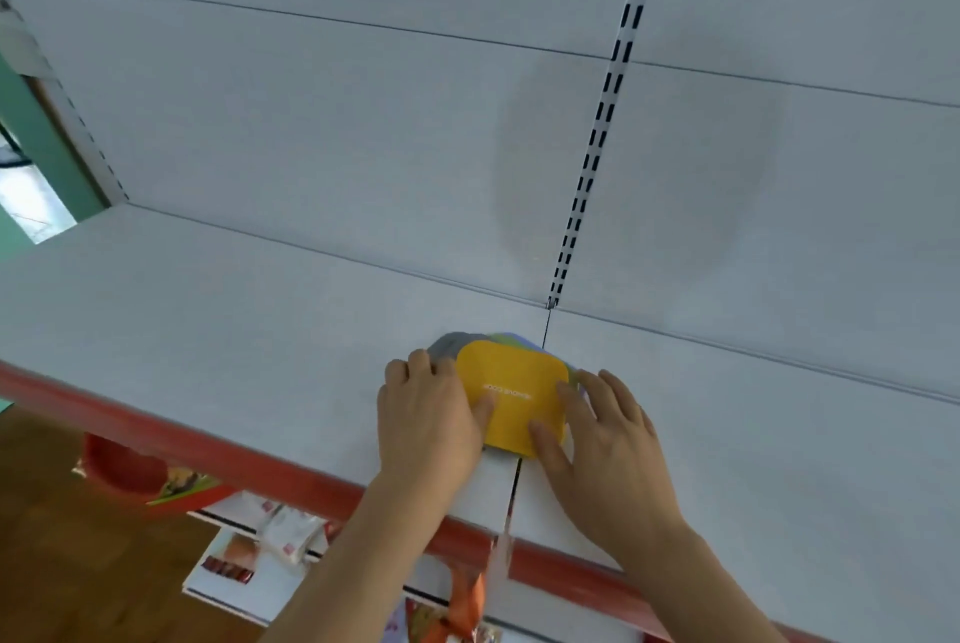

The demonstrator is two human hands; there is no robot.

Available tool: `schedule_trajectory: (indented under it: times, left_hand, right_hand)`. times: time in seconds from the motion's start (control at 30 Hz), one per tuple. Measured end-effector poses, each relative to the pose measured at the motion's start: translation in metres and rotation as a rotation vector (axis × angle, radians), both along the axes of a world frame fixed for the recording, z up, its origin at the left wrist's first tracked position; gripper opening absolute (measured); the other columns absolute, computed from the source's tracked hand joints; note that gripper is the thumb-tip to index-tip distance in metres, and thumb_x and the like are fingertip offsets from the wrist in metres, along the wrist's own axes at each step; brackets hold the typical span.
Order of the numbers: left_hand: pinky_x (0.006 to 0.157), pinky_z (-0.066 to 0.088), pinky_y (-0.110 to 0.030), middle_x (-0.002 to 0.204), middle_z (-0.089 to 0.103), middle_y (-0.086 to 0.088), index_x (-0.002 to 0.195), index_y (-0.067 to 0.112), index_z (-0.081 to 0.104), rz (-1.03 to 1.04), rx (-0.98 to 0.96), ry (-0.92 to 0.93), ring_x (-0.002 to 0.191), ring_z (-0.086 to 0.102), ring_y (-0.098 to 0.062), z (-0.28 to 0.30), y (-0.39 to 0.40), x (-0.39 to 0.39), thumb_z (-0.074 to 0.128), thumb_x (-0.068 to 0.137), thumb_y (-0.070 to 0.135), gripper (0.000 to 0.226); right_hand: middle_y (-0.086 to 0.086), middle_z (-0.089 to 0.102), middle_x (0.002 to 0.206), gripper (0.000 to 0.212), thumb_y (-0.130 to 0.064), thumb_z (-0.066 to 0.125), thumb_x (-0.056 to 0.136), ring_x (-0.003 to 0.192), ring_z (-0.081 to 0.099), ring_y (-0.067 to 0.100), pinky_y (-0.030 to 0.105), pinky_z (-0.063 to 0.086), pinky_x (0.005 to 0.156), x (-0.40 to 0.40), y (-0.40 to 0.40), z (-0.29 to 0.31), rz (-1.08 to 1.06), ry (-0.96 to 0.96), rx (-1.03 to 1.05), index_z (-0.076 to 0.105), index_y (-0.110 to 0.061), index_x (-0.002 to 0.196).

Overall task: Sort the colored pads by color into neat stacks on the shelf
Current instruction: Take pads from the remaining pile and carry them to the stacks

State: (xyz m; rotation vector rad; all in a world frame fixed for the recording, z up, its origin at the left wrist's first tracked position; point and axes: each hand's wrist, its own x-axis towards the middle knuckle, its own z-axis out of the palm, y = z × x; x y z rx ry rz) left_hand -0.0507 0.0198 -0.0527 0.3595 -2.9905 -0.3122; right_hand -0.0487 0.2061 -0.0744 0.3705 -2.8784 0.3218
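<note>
Low in the frame's centre, a mixed pile of rounded-square pads, topped by a yellow pad (514, 395), sits on the white shelf (208, 330) astride a panel seam. The left hand (428, 416) and right hand (605, 434) rest on it with relaxed, spread fingers. The grey pad (445, 345) and the green-blue edges beneath could likely skid askew if the top is dragged.

Lower pads (451, 345) mostly hidden under yellow pad (511, 395); print unreadable

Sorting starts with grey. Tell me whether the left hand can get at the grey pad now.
Probably yes. The left hand lies beside the grey pad, whose bare edge shows by its fingers; the yellow pad covers the rest, so it must slide out.
</note>
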Motion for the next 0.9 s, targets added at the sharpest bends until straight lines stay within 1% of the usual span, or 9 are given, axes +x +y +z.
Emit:
schedule_trajectory:
  times: [0.13, 0.2, 0.3, 0.33, 0.4, 0.5, 0.57, 0.73, 0.9]
  left_hand:
    - [0.088, 0.046, -0.034, 0.113, 0.061, 0.001, 0.113, 0.02, 0.056, -0.097, 0.096, 0.069, 0.11, 0.055, -0.025, 0.003, 0.003, -0.003, 0.064, 0.097, 0.042, 0.027]
    - [0.076, 0.041, -0.028, 0.1, 0.06, 0.005, 0.103, 0.023, 0.051, -0.155, 0.218, 0.092, 0.098, 0.059, -0.021, 0.01, 0.002, -0.005, 0.06, 0.098, 0.024, 0.011]
    - [0.059, 0.034, -0.031, 0.078, 0.053, 0.008, 0.096, 0.024, 0.043, -0.178, 0.392, 0.161, 0.072, 0.055, -0.02, 0.022, -0.011, -0.004, 0.057, 0.099, 0.015, 0.017]
    - [0.06, 0.039, -0.037, 0.08, 0.058, 0.005, 0.099, 0.022, 0.046, -0.138, 0.466, 0.207, 0.073, 0.058, -0.025, 0.026, -0.021, -0.005, 0.059, 0.1, 0.014, 0.015]
    - [0.075, 0.052, -0.043, 0.097, 0.068, -0.001, 0.117, 0.018, 0.053, -0.015, 0.61, 0.293, 0.089, 0.065, -0.03, 0.034, -0.051, -0.008, 0.064, 0.1, 0.014, 0.021]
    - [0.093, 0.052, -0.043, 0.12, 0.067, 0.001, 0.14, 0.02, 0.055, 0.082, 0.725, 0.281, 0.11, 0.063, -0.027, 0.036, -0.094, -0.014, 0.062, 0.102, 0.014, 0.039]
    - [0.088, 0.048, -0.039, 0.119, 0.065, 0.001, 0.137, 0.02, 0.058, 0.134, 0.733, 0.237, 0.111, 0.062, -0.028, 0.027, -0.111, -0.013, 0.059, 0.103, 0.012, 0.035]
    - [0.073, 0.045, -0.039, 0.112, 0.061, -0.002, 0.134, 0.021, 0.052, 0.195, 0.618, 0.157, 0.092, 0.059, -0.03, 0.006, -0.123, -0.009, 0.053, 0.099, 0.005, 0.038]
    - [0.069, 0.042, -0.036, 0.11, 0.062, 0.0, 0.128, 0.025, 0.054, 0.188, 0.649, 0.227, 0.091, 0.058, -0.026, 0.007, -0.124, -0.01, 0.052, 0.1, 0.003, 0.035]
  right_hand:
    - [0.011, 0.061, 0.141, 0.063, -0.059, 0.039, 0.099, 0.138, 0.048, 0.036, 0.051, 0.047, 0.108, 0.001, -0.003, 0.003, -0.038, 0.029, -0.05, 0.063, -0.013, 0.135]
    - [0.011, 0.062, 0.139, 0.062, -0.058, 0.039, 0.1, 0.137, 0.049, 0.036, 0.051, 0.047, 0.107, -0.001, -0.002, 0.004, -0.043, 0.044, -0.072, 0.063, -0.013, 0.135]
    - [0.01, 0.062, 0.138, 0.055, -0.053, 0.041, 0.101, 0.135, 0.05, 0.036, 0.052, 0.047, 0.106, -0.005, -0.001, 0.004, -0.04, 0.051, -0.106, 0.062, -0.014, 0.135]
    - [0.01, 0.063, 0.136, 0.052, -0.049, 0.043, 0.1, 0.133, 0.051, 0.036, 0.052, 0.048, 0.105, -0.007, -0.002, 0.004, -0.036, 0.056, -0.115, 0.063, -0.014, 0.133]
    - [0.01, 0.064, 0.132, 0.046, -0.04, 0.049, 0.097, 0.13, 0.053, 0.036, 0.052, 0.049, 0.103, -0.013, -0.005, 0.003, -0.029, 0.054, -0.123, 0.064, -0.012, 0.13]
    - [0.007, 0.064, 0.127, 0.043, -0.035, 0.05, 0.092, 0.126, 0.054, 0.035, 0.05, 0.051, 0.1, -0.02, -0.013, 0.005, -0.011, -0.002, -0.112, 0.064, -0.01, 0.125]
    - [0.005, 0.063, 0.128, 0.05, -0.043, 0.048, 0.091, 0.126, 0.054, 0.034, 0.049, 0.051, 0.101, -0.021, -0.018, 0.007, 0.041, -0.044, -0.093, 0.064, -0.012, 0.126]
    - [-0.005, 0.049, 0.145, 0.079, -0.077, 0.042, 0.082, 0.138, 0.042, 0.023, 0.039, 0.038, 0.115, -0.013, -0.034, 0.017, 0.235, -0.186, 0.022, 0.057, -0.025, 0.139]
    - [-0.005, 0.04, 0.152, 0.084, -0.085, 0.034, 0.081, 0.145, 0.033, 0.022, 0.039, 0.034, 0.118, -0.014, -0.03, 0.021, 0.255, -0.247, 0.0, 0.053, -0.031, 0.142]
